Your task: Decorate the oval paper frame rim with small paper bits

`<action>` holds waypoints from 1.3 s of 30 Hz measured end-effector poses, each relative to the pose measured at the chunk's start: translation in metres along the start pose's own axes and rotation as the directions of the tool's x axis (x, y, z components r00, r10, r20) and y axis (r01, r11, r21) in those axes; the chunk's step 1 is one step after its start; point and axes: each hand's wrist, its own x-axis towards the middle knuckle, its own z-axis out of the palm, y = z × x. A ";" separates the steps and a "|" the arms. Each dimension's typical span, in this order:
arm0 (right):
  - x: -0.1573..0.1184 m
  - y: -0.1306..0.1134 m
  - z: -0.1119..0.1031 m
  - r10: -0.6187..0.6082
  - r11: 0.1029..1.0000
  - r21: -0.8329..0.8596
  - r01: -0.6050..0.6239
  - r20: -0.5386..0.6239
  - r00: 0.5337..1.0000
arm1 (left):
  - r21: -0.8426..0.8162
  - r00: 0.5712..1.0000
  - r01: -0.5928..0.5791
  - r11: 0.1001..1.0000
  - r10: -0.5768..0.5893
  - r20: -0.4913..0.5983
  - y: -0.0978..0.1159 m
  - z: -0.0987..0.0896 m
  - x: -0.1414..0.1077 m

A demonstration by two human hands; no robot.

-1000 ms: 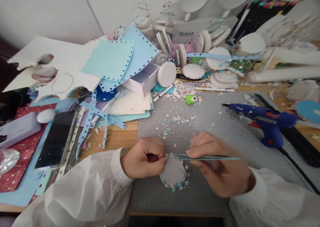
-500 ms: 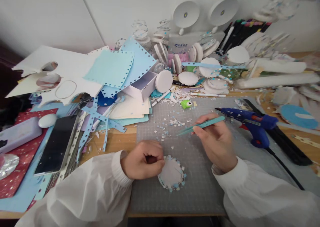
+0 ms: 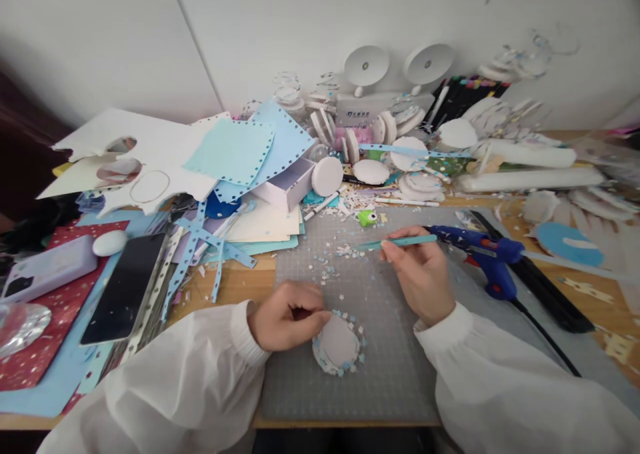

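Note:
A round white paper disc point(image 3: 339, 342) ringed with small blue and white stars lies on the grey cutting mat point(image 3: 390, 381). My left hand point(image 3: 290, 315) is curled, its fingertips pinched at the disc's upper left edge. My right hand point(image 3: 420, 274) grips teal tweezers point(image 3: 410, 240), which point left, with their tips by a scatter of tiny paper stars point(image 3: 345, 250). The tweezer tips are too blurred to tell whether they hold a star.
A blue glue gun point(image 3: 480, 244) lies right of my right hand, its cord trailing forward. A phone point(image 3: 125, 287) and punched paper strips point(image 3: 193, 254) are at the left. A small green clip point(image 3: 367, 217), an open box point(image 3: 287, 186) and many white discs stand behind.
My right hand with the tweezers has shifted left relative to the mat, its tips nearer the star pile, and the tweezers lie flatter. The whole view has tilted up slightly.

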 end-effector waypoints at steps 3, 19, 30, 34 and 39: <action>0.000 0.001 -0.002 -0.022 1.000 0.001 0.022 -0.004 1.000 | -0.038 0.999 0.010 0.999 -0.012 -0.031 -0.001 0.000 0.000; 0.000 0.004 -0.003 0.040 0.999 -0.028 -0.037 0.115 0.993 | -0.466 0.914 0.180 0.866 -0.323 -0.247 -0.013 -0.002 -0.004; 0.000 0.001 -0.001 0.089 0.996 -0.004 -0.089 0.128 0.988 | -0.493 0.926 0.153 0.856 -0.298 -0.230 -0.013 -0.002 -0.004; -0.001 0.001 -0.002 0.092 0.996 0.004 -0.093 0.125 0.988 | -0.486 0.924 0.157 0.860 -0.302 -0.234 -0.014 -0.002 -0.004; -0.002 0.001 -0.003 0.106 0.994 0.016 -0.109 0.135 0.985 | -0.481 0.913 0.180 0.858 -0.328 -0.242 -0.012 -0.002 -0.004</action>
